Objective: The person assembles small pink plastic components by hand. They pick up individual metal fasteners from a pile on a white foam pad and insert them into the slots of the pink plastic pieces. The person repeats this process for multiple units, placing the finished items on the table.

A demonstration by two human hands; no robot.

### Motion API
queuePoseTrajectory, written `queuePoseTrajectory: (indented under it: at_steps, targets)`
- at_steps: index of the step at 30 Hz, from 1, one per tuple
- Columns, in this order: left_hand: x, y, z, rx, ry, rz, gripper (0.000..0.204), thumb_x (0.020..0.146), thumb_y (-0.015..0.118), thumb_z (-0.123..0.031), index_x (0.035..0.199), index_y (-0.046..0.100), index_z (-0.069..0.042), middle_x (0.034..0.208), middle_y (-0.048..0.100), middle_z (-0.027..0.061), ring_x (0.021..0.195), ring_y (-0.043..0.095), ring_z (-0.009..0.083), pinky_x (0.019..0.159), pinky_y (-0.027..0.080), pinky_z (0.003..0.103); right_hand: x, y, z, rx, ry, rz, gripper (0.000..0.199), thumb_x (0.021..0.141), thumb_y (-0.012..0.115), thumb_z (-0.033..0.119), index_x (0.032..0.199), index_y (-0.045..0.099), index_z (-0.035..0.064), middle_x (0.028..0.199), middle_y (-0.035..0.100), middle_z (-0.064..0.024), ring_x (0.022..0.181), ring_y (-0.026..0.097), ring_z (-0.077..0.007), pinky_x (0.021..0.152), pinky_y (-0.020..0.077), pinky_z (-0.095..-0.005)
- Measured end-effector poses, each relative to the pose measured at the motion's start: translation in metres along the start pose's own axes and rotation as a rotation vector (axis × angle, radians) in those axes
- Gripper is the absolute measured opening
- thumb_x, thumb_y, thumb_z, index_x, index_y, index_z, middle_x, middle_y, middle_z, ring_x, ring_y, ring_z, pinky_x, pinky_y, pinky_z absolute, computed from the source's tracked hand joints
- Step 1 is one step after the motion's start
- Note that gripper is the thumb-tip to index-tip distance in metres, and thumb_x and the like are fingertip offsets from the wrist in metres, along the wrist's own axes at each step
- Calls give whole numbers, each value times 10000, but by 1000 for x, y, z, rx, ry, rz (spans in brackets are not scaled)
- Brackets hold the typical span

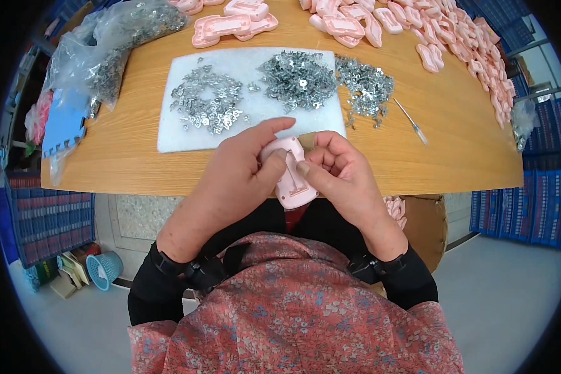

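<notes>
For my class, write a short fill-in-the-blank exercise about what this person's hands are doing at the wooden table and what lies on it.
1. Both the left hand and the right hand hold one ____ plastic casing.
2. The heaps of small metal parts lie on a ____ foam pad.
3. The thin screwdriver lies on the table to the person's ____.

Missing words: pink; white; right
</notes>
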State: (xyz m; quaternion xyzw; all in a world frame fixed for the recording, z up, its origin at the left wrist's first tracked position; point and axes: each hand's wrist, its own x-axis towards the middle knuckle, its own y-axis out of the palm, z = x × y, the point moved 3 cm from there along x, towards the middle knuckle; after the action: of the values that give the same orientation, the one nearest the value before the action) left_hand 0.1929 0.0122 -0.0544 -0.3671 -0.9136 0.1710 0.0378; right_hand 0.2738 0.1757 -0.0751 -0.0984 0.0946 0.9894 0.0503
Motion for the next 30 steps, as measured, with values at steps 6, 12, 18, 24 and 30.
queuePoseTrajectory:
  at_steps: [6, 12, 18, 24, 30]
  targets:
    - [8, 7, -7, 363, 201, 23, 308, 969, 485, -80, 1254, 579, -8, 974, 666, 96, 854, 650, 196, 781, 531, 339, -5, 0, 8, -96, -35, -8, 324, 963, 650, 81, 1236, 512, -28, 889, 652, -13, 757, 606, -39, 655, 488, -196]
    - [7, 15, 35, -628, -210, 119, 310, 1027, 510, -243, 1256, 521, -33, 861, 617, 55, 734, 621, 164, 644, 513, 295, -8, -3, 19, 29, -125, -64, 339, 977, 622, 56, 1284, 505, -28, 946, 660, -25, 832, 585, -33, 729, 472, -190]
    - [-1, 25, 32, -1063, -192, 199, 392, 1010, 553, -275, 1316, 470, -45, 926, 601, 51, 739, 609, 161, 648, 509, 276, -4, -7, 6, -57, -235, -67, 355, 968, 617, 16, 1304, 505, -5, 992, 661, -28, 882, 574, -45, 783, 463, -215]
    - [0, 27, 29, -1175, -210, 207, 435, 979, 609, -281, 1318, 478, -41, 893, 593, 47, 725, 601, 165, 629, 496, 279, 3, -1, 2, -75, -315, -84, 342, 941, 651, 13, 1259, 527, -7, 910, 641, -2, 803, 567, -36, 721, 461, -208]
    - [0, 31, 33, -1176, -140, 241, 429, 977, 615, -286, 1307, 498, -38, 860, 586, 42, 695, 579, 153, 590, 459, 275, 9, 6, 2, 36, -195, -89, 349, 918, 708, 63, 1223, 553, -6, 845, 623, 14, 755, 566, -23, 668, 459, -202]
